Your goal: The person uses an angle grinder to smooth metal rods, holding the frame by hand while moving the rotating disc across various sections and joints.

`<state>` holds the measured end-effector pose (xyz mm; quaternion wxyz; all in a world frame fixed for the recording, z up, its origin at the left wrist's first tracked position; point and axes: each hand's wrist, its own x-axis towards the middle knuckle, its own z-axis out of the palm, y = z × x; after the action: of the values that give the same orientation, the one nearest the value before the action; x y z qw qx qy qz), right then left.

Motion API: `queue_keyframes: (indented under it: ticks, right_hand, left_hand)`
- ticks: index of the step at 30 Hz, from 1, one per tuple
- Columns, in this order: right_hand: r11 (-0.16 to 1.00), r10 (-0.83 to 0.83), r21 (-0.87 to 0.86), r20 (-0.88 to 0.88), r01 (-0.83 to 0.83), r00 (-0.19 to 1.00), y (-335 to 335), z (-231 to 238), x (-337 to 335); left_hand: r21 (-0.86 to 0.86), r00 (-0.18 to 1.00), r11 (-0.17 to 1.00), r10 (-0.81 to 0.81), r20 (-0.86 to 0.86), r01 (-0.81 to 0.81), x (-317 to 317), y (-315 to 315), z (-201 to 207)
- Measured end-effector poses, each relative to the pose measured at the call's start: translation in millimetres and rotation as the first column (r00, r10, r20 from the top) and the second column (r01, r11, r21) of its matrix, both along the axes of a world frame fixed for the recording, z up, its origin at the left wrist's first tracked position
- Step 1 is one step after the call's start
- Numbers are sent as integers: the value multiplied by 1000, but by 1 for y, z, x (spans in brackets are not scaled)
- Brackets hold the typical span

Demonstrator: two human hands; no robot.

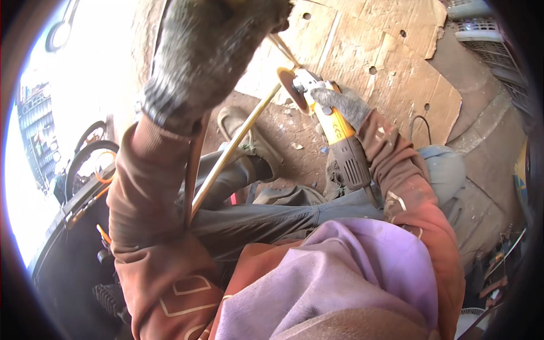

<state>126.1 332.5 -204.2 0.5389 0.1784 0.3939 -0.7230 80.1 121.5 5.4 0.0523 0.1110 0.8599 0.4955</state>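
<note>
My right hand (347, 106), in a grey work glove, is wrapped round a yellow and grey angle grinder (335, 126). The grinder's round disc (293, 89) faces left, close to the upper end of a long narrow bar (238, 139), which slants down to my lap. I cannot tell whether disc and bar touch. High on the left, my left hand (212, 54) is gloved too, its fingers curled near the top edge and partly cut off. A thin strip (285, 51) runs from beside those fingers toward the disc; what the hand holds is hidden.
Brown cardboard (391, 68) with several holes lies beyond the grinder. A shoe (249, 136) stands on the dirt ground below the bar. Grey plastic crates (490, 45) are at the far right. Black round hoops (90, 161) stand at the left, in front of bright glare.
</note>
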Motion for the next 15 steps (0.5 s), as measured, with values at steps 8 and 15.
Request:
queue_keyframes:
  ticks: [8, 15]
  right_hand:
    - [934, 291, -109, -318, -339, 903, -45, 63, 61]
    - [997, 61, -31, -199, -69, 978, -27, 31, 29]
  left_hand:
    - [-177, 994, 980, 83, -70, -94, 2, 5, 13]
    - [-156, 993, 981, 112, -32, -116, -6, -3, 5]
